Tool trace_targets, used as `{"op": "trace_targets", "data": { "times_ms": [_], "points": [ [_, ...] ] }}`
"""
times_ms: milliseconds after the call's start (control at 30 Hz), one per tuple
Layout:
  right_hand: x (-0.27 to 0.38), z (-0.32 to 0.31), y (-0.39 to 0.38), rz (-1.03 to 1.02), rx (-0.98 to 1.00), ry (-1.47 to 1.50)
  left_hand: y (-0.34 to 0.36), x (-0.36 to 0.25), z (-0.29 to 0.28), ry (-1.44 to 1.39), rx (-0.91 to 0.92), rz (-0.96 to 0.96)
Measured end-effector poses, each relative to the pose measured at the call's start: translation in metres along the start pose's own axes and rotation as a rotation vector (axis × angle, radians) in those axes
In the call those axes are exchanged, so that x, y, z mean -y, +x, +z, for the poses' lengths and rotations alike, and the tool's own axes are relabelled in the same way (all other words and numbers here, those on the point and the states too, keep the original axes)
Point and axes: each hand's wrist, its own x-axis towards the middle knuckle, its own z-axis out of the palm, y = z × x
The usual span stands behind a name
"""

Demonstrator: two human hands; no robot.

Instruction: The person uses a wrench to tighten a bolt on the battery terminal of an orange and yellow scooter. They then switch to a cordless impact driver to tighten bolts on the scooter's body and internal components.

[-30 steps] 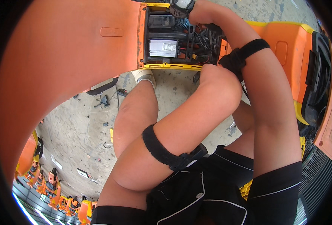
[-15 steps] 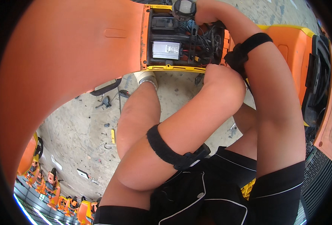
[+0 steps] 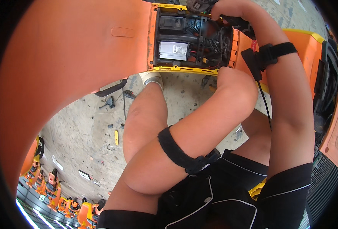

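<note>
Head view: both hands at an open black wiring compartment (image 3: 193, 42) in an orange plastic vehicle body (image 3: 73, 57).
Right hand (image 3: 230, 9) grips a black tool (image 3: 239, 23); left hand's fingers are hidden, state unclear.

A rough concrete floor (image 3: 85, 133) is littered with small bits: a short yellow piece (image 3: 116, 137), a black lever-like part (image 3: 108, 102) and a few loose scraps. Far off along the lower left edge stands a row of small orange vehicles (image 3: 50, 183), well apart from the clutter.
</note>
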Motion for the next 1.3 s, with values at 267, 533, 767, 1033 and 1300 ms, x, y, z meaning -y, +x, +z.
{"op": "trace_targets", "data": {
  "times_ms": [267, 533, 767, 1033, 1300],
  "points": [
    [-0.011, 0.021, -0.024, 0.019, -0.120, 0.100, -0.001, -0.003, 0.002, 0.060, 0.057, 0.005],
    [-0.036, 0.048, -0.003, 0.050, -0.135, 0.110, -0.007, 0.002, 0.006, 0.011, 0.078, -0.001],
    [-0.035, 0.065, -0.004, 0.013, -0.176, 0.260, -0.005, 0.004, 0.008, 0.013, 0.078, -0.020],
    [-0.044, 0.061, 0.004, 0.008, -0.169, 0.168, -0.006, 0.002, 0.004, -0.005, 0.068, -0.013],
    [-0.037, 0.065, 0.002, -0.048, -0.195, 0.178, -0.007, 0.002, 0.002, 0.007, 0.081, -0.020]
  ]
}}
